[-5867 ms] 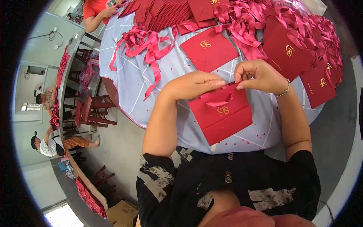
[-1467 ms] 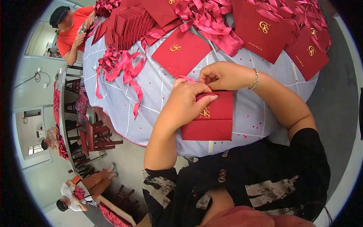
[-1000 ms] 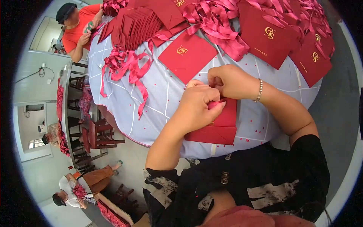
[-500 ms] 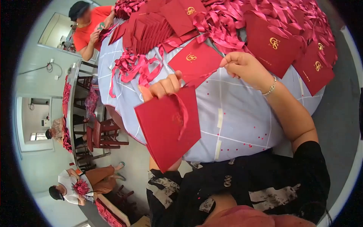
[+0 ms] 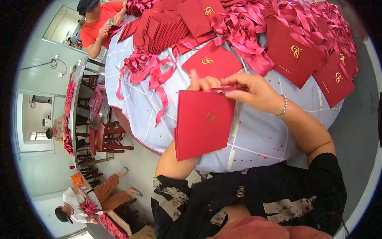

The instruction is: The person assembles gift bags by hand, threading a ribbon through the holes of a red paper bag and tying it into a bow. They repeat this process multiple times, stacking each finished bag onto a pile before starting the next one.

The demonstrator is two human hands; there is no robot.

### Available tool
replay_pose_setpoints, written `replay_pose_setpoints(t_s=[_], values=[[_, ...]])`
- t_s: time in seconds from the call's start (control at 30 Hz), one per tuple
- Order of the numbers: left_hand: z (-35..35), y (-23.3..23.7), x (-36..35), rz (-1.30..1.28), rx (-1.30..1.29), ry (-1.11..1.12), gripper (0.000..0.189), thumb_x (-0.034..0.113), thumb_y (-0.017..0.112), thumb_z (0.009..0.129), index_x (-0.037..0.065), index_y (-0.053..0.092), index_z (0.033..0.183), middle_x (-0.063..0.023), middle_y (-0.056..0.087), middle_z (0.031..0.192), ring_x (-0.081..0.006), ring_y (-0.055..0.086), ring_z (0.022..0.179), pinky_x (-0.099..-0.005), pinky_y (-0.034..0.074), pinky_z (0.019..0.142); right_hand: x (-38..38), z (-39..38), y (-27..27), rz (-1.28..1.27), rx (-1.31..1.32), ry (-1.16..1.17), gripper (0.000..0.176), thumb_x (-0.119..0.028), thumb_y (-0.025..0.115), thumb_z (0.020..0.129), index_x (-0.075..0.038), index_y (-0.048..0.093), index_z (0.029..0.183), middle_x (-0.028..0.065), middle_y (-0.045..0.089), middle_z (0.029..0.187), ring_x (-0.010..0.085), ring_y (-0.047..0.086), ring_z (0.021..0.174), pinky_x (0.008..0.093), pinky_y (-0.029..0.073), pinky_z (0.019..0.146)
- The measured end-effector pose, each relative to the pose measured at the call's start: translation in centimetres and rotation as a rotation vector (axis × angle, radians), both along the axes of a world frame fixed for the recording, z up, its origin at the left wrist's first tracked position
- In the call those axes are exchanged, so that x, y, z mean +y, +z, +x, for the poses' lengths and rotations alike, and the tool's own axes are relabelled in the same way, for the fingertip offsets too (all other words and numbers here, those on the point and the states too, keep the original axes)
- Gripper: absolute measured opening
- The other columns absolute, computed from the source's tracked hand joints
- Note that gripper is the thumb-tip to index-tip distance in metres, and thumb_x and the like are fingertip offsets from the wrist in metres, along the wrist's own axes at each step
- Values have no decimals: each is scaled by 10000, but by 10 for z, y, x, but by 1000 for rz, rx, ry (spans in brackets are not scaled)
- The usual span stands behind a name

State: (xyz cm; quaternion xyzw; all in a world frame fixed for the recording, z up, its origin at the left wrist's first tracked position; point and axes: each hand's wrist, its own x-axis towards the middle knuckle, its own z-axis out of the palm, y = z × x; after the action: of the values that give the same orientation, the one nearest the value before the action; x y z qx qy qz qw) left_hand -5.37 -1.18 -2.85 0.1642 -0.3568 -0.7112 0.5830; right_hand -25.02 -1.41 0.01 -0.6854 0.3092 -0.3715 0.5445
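Observation:
A red paper bag [image 5: 205,127] with a gold logo hangs upright in my left hand [image 5: 205,83], whose fingers are behind its top edge. My right hand [image 5: 252,92] pinches a pink ribbon [image 5: 217,90] at the bag's top right corner, close beside my left fingers. Just beyond my hands, another red bag [image 5: 211,63] lies flat on the checked cloth. Loose pink ribbons [image 5: 153,73] lie to the left of it.
The cloth-covered table [image 5: 254,135] bears stacked red bags [image 5: 163,32], a ribbon heap [image 5: 246,32] and bags [image 5: 294,51] at the right. A person in orange [image 5: 95,30] works at the far left edge. Stools [image 5: 107,137] and other people are further left.
The held bag has turned to face me more squarely and moved right. My right hand has come down and left, bringing the ribbon to the bag's top edge.

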Motion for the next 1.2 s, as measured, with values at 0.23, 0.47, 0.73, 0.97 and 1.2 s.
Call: replay_pose_setpoints(t_s=[0.23, 0.47, 0.73, 0.97, 1.2], values=[[30, 33, -11, 236, -428, 132, 332, 306, 544, 1007, 5, 661, 931, -61, 654, 868, -109, 596, 778, -234, 471, 701, -14, -19, 4, 252, 37, -155, 239, -196, 580, 974, -1, 676, 875, -66, 545, 711, 35, 463, 661, 236, 399, 572], [-3, 45, 9, -782, -1391, 396, 683, 191, 842, 708, 55, 542, 1306, -150, 553, 1298, -291, 546, 1186, -377, 432, 1006, -13, -16, 0, 415, -36, -147, 260, -257, 559, 994, -71, 635, 830, -81, 503, 672, 15, 403, 567, 208, 328, 502], [-10, 46, 15, -873, -1472, 294, 703, 310, 843, 683, 23, 562, 1260, -183, 519, 1288, -363, 508, 1150, -438, 448, 969, -15, -10, -16, 541, -203, -369, 230, -253, 540, 990, -124, 621, 818, -74, 528, 651, 28, 437, 518, 199, 347, 468], [-11, 51, 23, -885, -1641, 276, 598, 301, 862, 636, 28, 633, 1117, -136, 548, 1118, -329, 508, 1060, -409, 451, 919, -15, -5, -22, 565, -231, -400, 243, -260, 553, 979, -127, 608, 783, -60, 525, 605, 44, 453, 499, 210, 352, 460], [-10, 53, 28, -756, -1472, 322, 536, 211, 894, 568, 7, 625, 984, -126, 545, 1077, -313, 528, 1010, -382, 457, 887, -39, -24, -18, 337, -259, -585, 214, -234, 634, 952, -102, 591, 789, -33, 575, 646, 42, 491, 515, 205, 369, 471]])
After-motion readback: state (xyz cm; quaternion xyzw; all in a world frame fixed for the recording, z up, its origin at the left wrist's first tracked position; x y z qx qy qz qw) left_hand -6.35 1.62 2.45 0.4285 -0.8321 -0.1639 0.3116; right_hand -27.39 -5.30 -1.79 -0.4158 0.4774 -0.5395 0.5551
